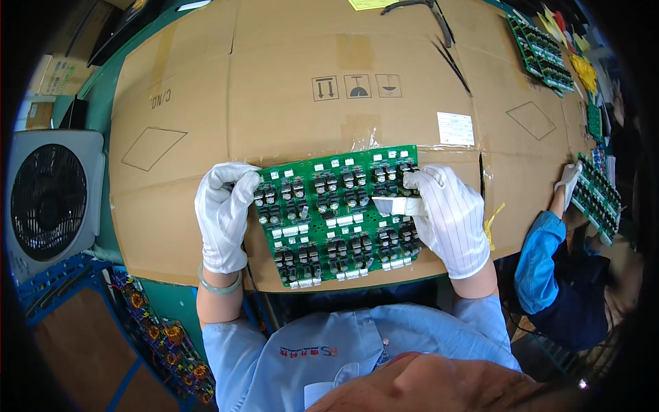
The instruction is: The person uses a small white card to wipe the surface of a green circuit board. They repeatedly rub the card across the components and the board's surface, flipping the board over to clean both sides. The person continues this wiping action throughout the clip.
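A green circuit board panel [322,223], crowded with black components, small round capacitors and white connectors, is in front of me over the cardboard's near edge. My left hand [226,209], in a white striped glove, pinches its upper left corner. At the board's right side is my right hand [449,220], gloved alike, its fingers closed round a flat silver-and-white tool [397,205]. The tool points left across the components; its exact kind is unclear. Thumb and forefinger of that hand are close to the board's upper right edge, partly covering it.
Flattened cardboard [288,103] covers the table. A grey fan [51,199] stands left, above a blue rack of boards [161,336]. More boards [539,55] lie at the far right. A co-worker's gloved hand [568,180] holds another board [598,199]. Black straps [439,24] lie at the back.
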Demonstrator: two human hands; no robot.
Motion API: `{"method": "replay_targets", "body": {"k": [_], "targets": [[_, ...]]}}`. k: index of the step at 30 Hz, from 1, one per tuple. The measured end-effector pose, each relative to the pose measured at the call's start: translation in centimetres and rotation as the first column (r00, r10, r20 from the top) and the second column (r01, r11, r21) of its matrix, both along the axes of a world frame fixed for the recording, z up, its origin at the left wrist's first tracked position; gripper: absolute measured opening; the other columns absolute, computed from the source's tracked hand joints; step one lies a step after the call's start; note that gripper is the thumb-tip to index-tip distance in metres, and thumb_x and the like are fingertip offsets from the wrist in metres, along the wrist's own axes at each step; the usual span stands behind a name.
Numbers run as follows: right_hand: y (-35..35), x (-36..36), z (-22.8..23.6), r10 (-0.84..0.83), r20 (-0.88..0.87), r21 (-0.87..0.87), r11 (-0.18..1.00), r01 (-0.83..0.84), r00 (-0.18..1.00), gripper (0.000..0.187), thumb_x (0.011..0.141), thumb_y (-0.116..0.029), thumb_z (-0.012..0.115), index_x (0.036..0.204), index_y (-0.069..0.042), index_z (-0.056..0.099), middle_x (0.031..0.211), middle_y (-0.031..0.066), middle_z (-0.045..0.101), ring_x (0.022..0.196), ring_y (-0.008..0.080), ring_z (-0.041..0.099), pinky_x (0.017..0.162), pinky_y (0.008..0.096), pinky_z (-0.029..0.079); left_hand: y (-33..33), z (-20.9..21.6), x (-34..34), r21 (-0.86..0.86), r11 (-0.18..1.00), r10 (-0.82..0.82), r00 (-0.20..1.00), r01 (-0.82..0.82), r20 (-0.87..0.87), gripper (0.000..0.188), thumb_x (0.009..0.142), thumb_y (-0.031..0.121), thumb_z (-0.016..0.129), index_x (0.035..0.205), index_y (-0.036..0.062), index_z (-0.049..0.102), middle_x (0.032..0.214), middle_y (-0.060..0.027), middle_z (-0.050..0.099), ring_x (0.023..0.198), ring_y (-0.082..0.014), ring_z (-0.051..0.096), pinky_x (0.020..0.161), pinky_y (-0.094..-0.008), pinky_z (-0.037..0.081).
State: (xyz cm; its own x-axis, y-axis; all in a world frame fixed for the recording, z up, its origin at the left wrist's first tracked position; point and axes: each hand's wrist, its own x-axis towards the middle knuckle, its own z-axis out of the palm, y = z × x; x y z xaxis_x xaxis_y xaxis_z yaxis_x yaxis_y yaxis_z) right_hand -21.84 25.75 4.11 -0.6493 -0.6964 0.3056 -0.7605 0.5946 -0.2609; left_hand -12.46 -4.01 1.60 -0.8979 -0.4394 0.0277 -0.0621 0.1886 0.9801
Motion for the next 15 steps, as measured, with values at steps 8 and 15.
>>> {"method": "replay_targets", "body": {"k": [8, 15], "targets": [[2.2, -1.8, 1.5, -0.059, 0.547, -0.578, 0.695, 0.428, 0.835, 0.029, 0.076, -0.005, 0.075, 0.104, -0.002, 0.067, 0.105, 0.0087, 0.068, 0.089, 0.0140, 0.062, 0.080, 0.0259, 0.049, -0.3, -0.1, 0.3, -0.022, 1.000, -0.014, 1.000, 0.013, -0.013, 0.014, 0.091, 0.013, 0.064, 0.093, -0.0002, 0.060, 0.094, -0.0076, 0.064, 0.084, -0.0111, 0.056, 0.079, -0.0254, 0.045], [1.9, -3.4, -0.9, -0.071, 0.651, -0.515, 0.690, 0.508, 0.756, 0.018, 0.089, -0.003, 0.063, 0.107, -0.001, 0.068, 0.095, 0.0037, 0.067, 0.083, 0.0081, 0.058, 0.074, 0.0227, 0.047, 0.1, -0.2, 0.4, 0.011, 1.000, 0.005, 0.997, -0.004, -0.073, 0.012, 0.089, 0.009, 0.066, 0.093, -0.0006, 0.060, 0.096, -0.0089, 0.064, 0.082, -0.0107, 0.055, 0.076, -0.0245, 0.045]]}}
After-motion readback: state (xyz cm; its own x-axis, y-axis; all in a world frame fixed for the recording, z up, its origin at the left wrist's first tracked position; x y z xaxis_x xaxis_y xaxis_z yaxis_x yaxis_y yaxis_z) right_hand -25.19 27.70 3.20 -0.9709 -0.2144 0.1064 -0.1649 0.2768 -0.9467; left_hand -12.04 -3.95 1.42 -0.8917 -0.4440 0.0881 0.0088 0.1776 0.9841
